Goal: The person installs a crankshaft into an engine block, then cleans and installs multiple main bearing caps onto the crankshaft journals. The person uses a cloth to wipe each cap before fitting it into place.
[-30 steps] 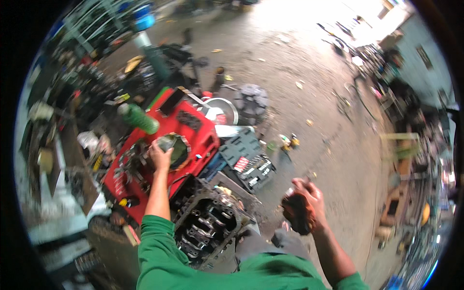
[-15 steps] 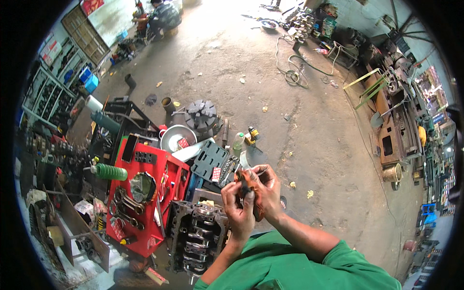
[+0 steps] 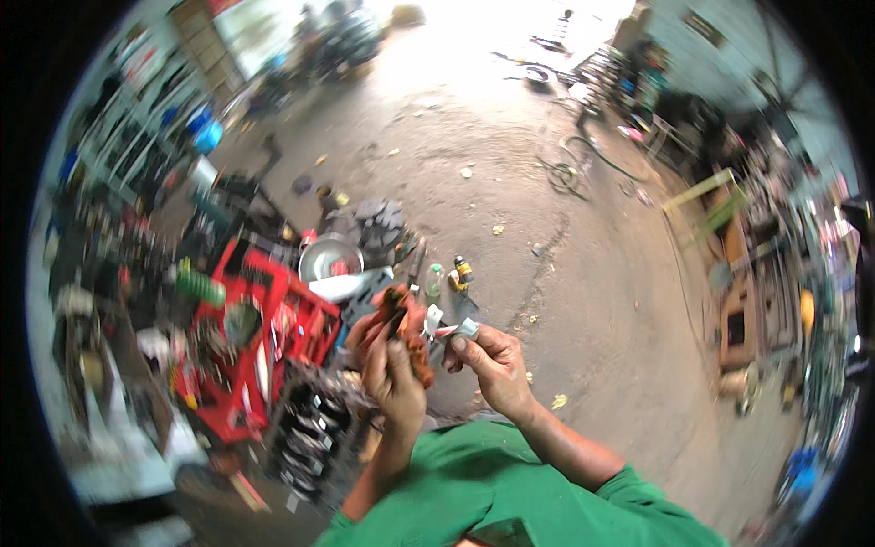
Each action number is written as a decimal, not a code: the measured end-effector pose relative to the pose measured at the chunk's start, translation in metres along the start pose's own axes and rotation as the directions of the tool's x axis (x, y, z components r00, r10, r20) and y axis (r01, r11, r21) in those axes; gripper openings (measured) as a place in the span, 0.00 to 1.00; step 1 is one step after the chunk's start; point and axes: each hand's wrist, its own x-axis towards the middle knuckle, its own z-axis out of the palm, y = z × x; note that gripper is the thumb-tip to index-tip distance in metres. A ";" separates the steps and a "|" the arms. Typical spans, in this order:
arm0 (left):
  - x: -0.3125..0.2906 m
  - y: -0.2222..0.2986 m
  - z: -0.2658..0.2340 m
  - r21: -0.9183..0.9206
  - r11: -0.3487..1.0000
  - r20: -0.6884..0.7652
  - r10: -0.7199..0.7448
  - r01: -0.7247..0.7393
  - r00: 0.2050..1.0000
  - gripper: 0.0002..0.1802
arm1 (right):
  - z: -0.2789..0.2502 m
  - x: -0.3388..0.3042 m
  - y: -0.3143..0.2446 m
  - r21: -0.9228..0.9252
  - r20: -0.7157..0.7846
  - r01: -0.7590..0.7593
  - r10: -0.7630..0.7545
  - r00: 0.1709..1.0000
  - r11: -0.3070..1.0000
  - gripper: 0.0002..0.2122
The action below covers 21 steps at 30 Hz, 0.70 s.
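Note:
My left hand (image 3: 396, 381) is raised in front of my chest and grips a rust-orange rag (image 3: 412, 330). Just to its right, my right hand (image 3: 494, 363) pinches a small grey metal part (image 3: 466, 329) between thumb and fingers. The part sits close to the rag, a little apart from it. Both green sleeves enter from the lower edge. The picture is blurred by motion.
On the floor to my left lie a red tool tray (image 3: 239, 360) with wrenches, a dark engine block (image 3: 308, 430), a metal bowl (image 3: 328, 258) and a green bottle (image 3: 201, 288). A small yellow and black item (image 3: 462, 271) stands ahead. A coiled cable (image 3: 565, 173) lies farther off.
My left hand left the red tray and met the right hand at the rag. The rag is now in my left hand, and the right has drawn aside with the small metal part.

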 end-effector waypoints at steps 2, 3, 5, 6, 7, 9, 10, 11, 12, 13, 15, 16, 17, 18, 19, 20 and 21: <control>-0.022 0.003 0.020 -0.113 0.980 0.064 -0.155 0.161 0.986 0.16 | -0.017 -0.013 -0.003 -0.035 -0.004 0.032 -0.032 0.999 0.999 0.07; -0.032 0.007 0.029 -0.154 0.976 0.116 -0.136 0.153 0.984 0.14 | -0.031 -0.020 -0.007 -0.010 0.002 0.032 -0.032 0.999 0.999 0.08; -0.054 0.015 0.048 -0.083 0.993 0.260 0.106 -0.087 0.960 0.11 | -0.059 -0.028 -0.013 -0.125 0.030 0.166 -0.164 0.986 0.978 0.10; -0.063 0.017 0.059 -0.025 0.976 0.287 0.214 -0.216 0.934 0.10 | -0.068 -0.034 -0.012 -0.216 0.039 0.274 -0.272 0.962 0.937 0.08; -0.076 0.022 0.071 -0.093 0.987 0.253 0.151 -0.132 0.956 0.10 | -0.078 -0.038 -0.012 -0.268 0.102 0.321 -0.305 0.947 0.908 0.07; -0.090 0.024 0.078 -0.095 0.991 0.231 0.110 -0.091 0.967 0.12 | -0.092 -0.044 -0.012 -0.434 0.134 0.285 -0.251 0.959 0.855 0.05; -0.097 0.026 0.080 -0.251 0.963 0.229 -0.035 0.094 0.973 0.14 | -0.097 -0.050 -0.014 -0.390 0.151 0.256 -0.213 0.965 0.885 0.05; -0.103 0.026 0.083 -0.415 0.870 0.245 -0.174 0.265 0.954 0.18 | -0.101 -0.055 -0.015 -0.361 0.161 0.201 -0.152 0.975 0.911 0.05; -0.109 0.027 0.083 -0.529 0.754 0.295 -0.267 0.390 0.917 0.22 | -0.105 -0.059 -0.018 -0.325 0.178 0.149 -0.095 0.980 0.934 0.06; -0.113 0.027 0.084 -0.508 0.730 0.321 -0.332 0.457 0.887 0.27 | -0.107 -0.064 -0.021 -0.275 0.223 0.055 0.008 0.975 0.960 0.08; -0.116 0.028 0.081 -0.399 0.781 0.351 -0.354 0.481 0.867 0.37 | -0.110 -0.069 -0.026 -0.128 0.343 -0.122 0.159 0.926 0.984 0.10; -0.116 0.028 0.079 -0.349 0.890 0.275 -0.201 0.293 0.940 0.44 | -0.111 -0.071 -0.028 -0.223 0.327 -0.088 0.160 0.931 0.971 0.14; -0.114 0.029 0.078 -0.342 0.900 0.310 -0.164 0.271 0.936 0.45 | -0.113 -0.071 -0.030 -0.297 0.359 -0.020 0.131 0.924 0.955 0.14; -0.115 0.032 0.074 -0.325 0.902 0.361 -0.158 0.283 0.919 0.47 | -0.114 -0.073 -0.031 -0.328 0.396 0.081 0.059 0.917 0.941 0.15; -0.113 0.035 0.071 -0.316 0.915 0.386 -0.116 0.249 0.915 0.48 | -0.116 -0.075 -0.031 -0.359 0.441 0.182 -0.005 0.897 0.915 0.15; -0.113 0.038 0.067 -0.266 0.945 0.383 -0.076 0.188 0.921 0.50 | -0.118 -0.076 -0.031 -0.342 0.460 0.146 0.030 0.888 0.928 0.16; -0.113 0.041 0.064 -0.199 0.962 0.376 -0.102 0.187 0.921 0.51 | -0.120 -0.078 -0.029 -0.333 0.450 0.151 0.016 0.893 0.931 0.16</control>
